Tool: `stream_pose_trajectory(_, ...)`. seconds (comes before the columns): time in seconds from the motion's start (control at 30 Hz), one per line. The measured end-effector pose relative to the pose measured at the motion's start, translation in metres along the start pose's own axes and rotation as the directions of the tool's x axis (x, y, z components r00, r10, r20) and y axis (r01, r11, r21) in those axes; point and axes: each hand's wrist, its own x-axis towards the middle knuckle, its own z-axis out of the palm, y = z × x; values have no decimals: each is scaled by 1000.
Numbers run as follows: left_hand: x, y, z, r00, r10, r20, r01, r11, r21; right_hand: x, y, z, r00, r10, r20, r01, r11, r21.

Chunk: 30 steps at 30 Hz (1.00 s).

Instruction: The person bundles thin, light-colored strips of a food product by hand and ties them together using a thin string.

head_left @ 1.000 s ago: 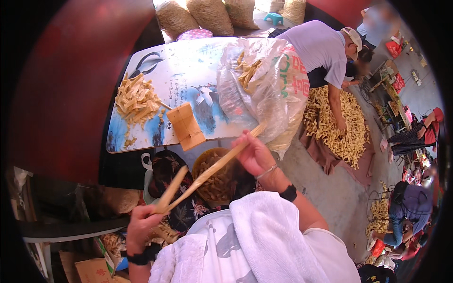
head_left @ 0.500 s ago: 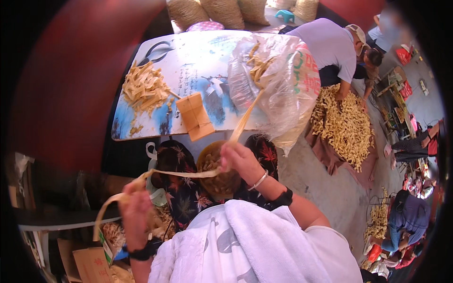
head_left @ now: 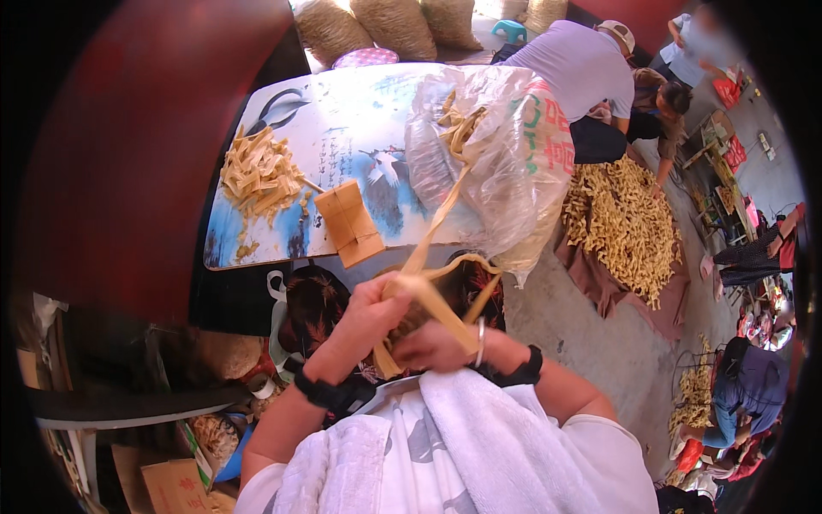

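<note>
A long, flat, pale yellow strip [head_left: 442, 211] runs from an opened clear plastic bag [head_left: 535, 184] on the table down to my hands. My left hand [head_left: 370, 315] is closed on this strip in front of the table edge. Close beside it, low over my lap, is my right hand [head_left: 438, 346], its fingers curled and somewhat blurred among looped strip ends; it seems to grip the strip too. More strips [head_left: 462, 124] lie on the bag's mouth. The basin between my knees is mostly hidden by my hands.
On the table [head_left: 300, 103] lie a pile of short, flat yellow pieces [head_left: 261, 176] and a wooden block [head_left: 349, 224] with a thin stick. To the right, people bend over a heap of curled yellow pieces [head_left: 625, 227] on a brown cloth. A cardboard box [head_left: 175, 487] stands lower left.
My left hand has moved up and right, and my right hand has dropped toward my lap, so they are now close together. The strip stretched between them is now looped and crossed.
</note>
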Motion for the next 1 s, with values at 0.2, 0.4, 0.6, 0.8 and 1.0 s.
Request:
stream_pose_trajectory(0.2,-59,-3,-15,975,48,216,-169,792,587,-16,32,-34,750,314,-582,566,150,810)
stream_pose_trajectory(0.4,-110,14,-51,996,92,5,-76,788,611,-27,4,-34,969,246,26,-168,578,798)
stream_pose_trajectory(0.6,-136,32,-50,998,66,-25,-28,694,719,-33,52,-40,654,460,-600,435,421,796)
stream_pose_trajectory(0.8,-163,36,-54,997,-5,71,-42,766,641,4,32,-65,701,470,-537,602,14,799)
stream_pose_trajectory(1.0,-185,41,-45,954,215,-211,-139,935,326,7,70,-87,474,554,-684,804,43,593)
